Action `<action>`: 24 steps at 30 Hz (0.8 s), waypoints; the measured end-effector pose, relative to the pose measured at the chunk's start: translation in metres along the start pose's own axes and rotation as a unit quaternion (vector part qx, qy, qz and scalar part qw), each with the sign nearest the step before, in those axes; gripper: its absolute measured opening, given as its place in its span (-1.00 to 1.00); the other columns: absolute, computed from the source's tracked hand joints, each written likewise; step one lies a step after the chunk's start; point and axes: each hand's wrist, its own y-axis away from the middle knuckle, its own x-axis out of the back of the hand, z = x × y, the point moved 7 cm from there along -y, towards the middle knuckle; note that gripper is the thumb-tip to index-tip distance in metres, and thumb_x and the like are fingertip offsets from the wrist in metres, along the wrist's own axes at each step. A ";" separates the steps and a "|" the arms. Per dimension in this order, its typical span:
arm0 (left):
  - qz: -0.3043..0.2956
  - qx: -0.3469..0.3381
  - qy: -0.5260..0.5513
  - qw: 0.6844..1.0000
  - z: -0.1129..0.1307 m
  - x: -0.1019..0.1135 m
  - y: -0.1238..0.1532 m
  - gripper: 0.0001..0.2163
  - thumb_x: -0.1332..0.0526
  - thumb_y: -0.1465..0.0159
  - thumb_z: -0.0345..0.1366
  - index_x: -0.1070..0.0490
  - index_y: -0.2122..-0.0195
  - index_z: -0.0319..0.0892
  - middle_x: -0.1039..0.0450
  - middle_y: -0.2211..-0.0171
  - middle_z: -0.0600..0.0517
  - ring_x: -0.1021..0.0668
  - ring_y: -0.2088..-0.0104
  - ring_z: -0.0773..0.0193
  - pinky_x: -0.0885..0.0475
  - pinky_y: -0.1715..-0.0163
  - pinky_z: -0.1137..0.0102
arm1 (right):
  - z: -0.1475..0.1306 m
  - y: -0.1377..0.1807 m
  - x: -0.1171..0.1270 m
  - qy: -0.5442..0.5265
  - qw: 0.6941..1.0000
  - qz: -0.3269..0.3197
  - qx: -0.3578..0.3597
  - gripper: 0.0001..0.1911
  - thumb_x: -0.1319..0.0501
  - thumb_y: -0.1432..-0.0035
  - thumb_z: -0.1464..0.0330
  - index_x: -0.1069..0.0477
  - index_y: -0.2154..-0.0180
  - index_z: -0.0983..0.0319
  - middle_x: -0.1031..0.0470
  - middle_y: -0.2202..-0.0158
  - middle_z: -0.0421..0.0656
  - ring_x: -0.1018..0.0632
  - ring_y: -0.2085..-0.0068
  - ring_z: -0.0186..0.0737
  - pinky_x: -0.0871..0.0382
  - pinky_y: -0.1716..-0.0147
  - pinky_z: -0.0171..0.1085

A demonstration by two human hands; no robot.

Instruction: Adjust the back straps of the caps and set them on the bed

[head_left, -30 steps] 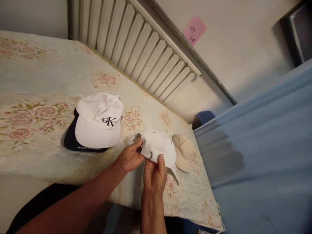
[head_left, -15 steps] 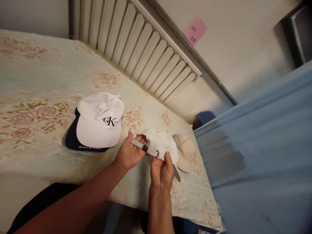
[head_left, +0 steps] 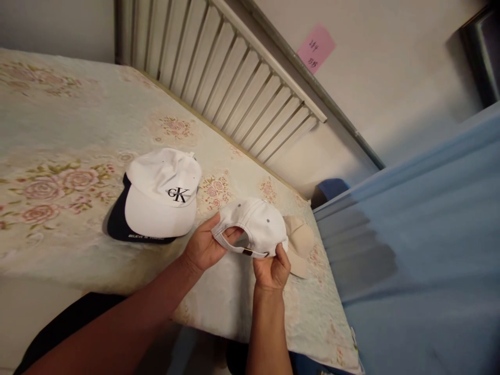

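Between my two hands is a white baseball cap (head_left: 260,221), held above the table with its back opening and strap toward me. My left hand (head_left: 205,245) grips the cap's left edge, some fingers showing inside the opening. My right hand (head_left: 272,265) pinches the lower right edge, thumb on the outside. The cap's brim is hidden from view. To the left, a white cap with black letters (head_left: 164,192) rests on top of a dark navy cap (head_left: 119,219). Partly behind the held cap lies a beige cap (head_left: 300,239).
A flowered cloth (head_left: 78,260) covers the table. Behind it runs a cream slatted radiator (head_left: 219,78) along the wall, with a pink note (head_left: 317,48) above. A blue curtain (head_left: 422,260) hangs at the right, and a dark blue object (head_left: 332,188) sits at the far corner.
The held white cap has tilted and spread, so its crown and rounded back opening now show. My right hand has moved to the right and slightly up, farther from my left hand.
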 end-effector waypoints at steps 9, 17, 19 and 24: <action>0.046 0.081 -0.043 0.995 -0.016 0.001 0.008 -0.58 0.08 -0.40 -0.34 -0.22 -0.22 -0.41 -0.59 0.17 -0.21 -0.64 0.21 0.11 -0.51 0.09 0.25 | 0.027 0.047 -0.006 -0.052 0.998 0.018 -0.033 -0.61 -0.42 0.07 0.29 -0.54 0.12 0.14 -0.59 0.03 -0.13 -0.41 -0.19 -0.16 -0.09 -0.29 0.01; 0.040 0.036 -0.033 0.998 -0.012 0.008 0.004 -0.59 0.01 -0.37 -0.42 -0.19 -0.25 -0.33 -0.60 0.17 -0.14 -0.63 0.15 0.15 -0.47 0.02 0.24 | -0.007 0.035 -0.004 -0.035 0.998 0.048 -0.005 -0.71 -0.19 -0.20 0.28 -0.50 0.06 0.21 -0.54 -0.05 -0.12 -0.37 -0.23 -0.20 -0.11 -0.28 0.03; 0.038 0.044 -0.029 0.998 -0.015 0.011 0.003 -0.59 0.00 -0.37 -0.42 -0.19 -0.25 -0.30 -0.59 0.15 -0.13 -0.62 0.13 0.16 -0.46 0.01 0.24 | -0.014 0.036 -0.006 -0.033 0.998 0.041 0.020 -0.68 -0.18 -0.21 0.23 -0.50 0.05 0.21 -0.50 -0.09 -0.11 -0.34 -0.25 -0.16 -0.10 -0.28 0.07; 0.034 0.065 -0.038 0.997 -0.019 0.012 0.004 -0.63 0.02 -0.39 -0.34 -0.29 -0.18 -0.32 -0.60 0.20 -0.14 -0.62 0.13 0.14 -0.42 -0.02 0.24 | 0.007 0.060 -0.012 -0.026 0.999 -0.024 0.016 -0.41 -0.41 0.04 0.26 -0.41 -0.07 0.09 -0.41 -0.18 -0.15 -0.32 -0.26 -0.08 -0.01 -0.31 0.11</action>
